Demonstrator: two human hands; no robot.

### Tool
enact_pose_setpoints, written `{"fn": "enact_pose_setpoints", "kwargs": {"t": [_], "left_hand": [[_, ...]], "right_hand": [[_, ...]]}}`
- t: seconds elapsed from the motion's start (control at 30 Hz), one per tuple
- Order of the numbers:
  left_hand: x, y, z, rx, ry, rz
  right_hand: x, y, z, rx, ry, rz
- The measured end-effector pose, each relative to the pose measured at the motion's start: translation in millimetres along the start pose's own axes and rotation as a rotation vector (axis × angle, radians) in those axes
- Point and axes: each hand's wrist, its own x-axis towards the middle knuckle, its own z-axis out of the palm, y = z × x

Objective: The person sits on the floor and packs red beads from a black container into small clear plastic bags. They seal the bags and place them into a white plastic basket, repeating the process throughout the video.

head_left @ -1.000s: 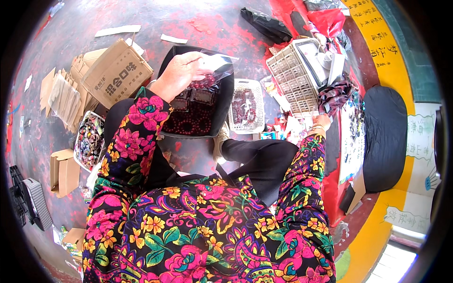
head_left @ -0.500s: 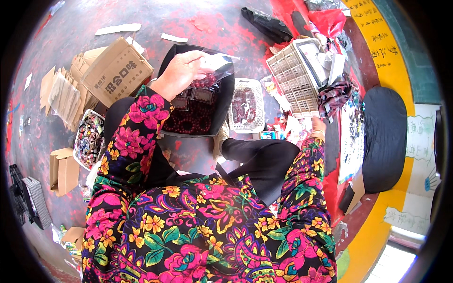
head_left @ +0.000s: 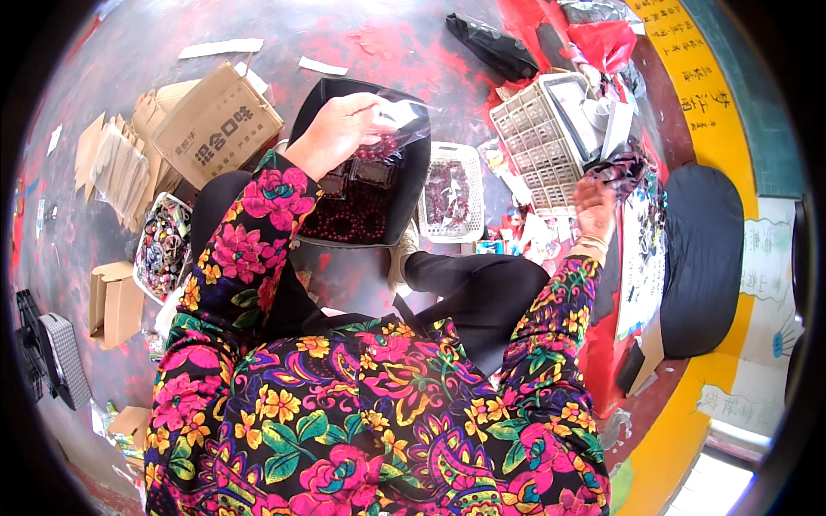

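Note:
My left hand (head_left: pixel 337 133) is closed on the top of a clear plastic bag (head_left: pixel 404 120) with dark red beads in its lower part. It hangs over a black bin (head_left: pixel 416 185) that contains many dark red bead strings (head_left: pixel 348 215) and small clear packs. On the right, my right hand (head_left: pixel 595 206) is raised beside a beige plastic crate (head_left: pixel 538 146), palm partly showing and fingers apart, with nothing visible in it. Just beyond its fingertips lies a dark checked cloth (head_left: pixel 621 170).
A white basket (head_left: pixel 473 225) of packed red beads stands right of the bin. Leftward are a cardboard box (head_left: pixel 215 129), flattened cartons (head_left: pixel 125 168) and a white basket (head_left: pixel 142 249) of mixed trinkets. A black padded seat (head_left: pixel 704 258) is at far right.
My right hand has come up from below the crate's near corner, and more of it now shows beside the cloth. My left hand still holds the bag over the bin.

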Motion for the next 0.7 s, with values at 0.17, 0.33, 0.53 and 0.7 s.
{"fn": "enact_pose_setpoints", "kwargs": {"t": [0.17,0.33,0.53,0.7], "left_hand": [[0,2,-1,-0.021,-0.018,-0.020],[3,-4,1,-0.068,-0.014,0.009],[-12,14,-1,-0.182,-0.088,0.014],[-20,36,12,-0.285,-0.159,-0.007]], "right_hand": [[-9,2,63,0.161,-0.019,-0.260],[-12,1,94,0.299,-0.134,-0.246],[-40,43,201,-0.151,-0.291,0.067],[-73,97,269,-0.506,-0.440,0.144]]}}
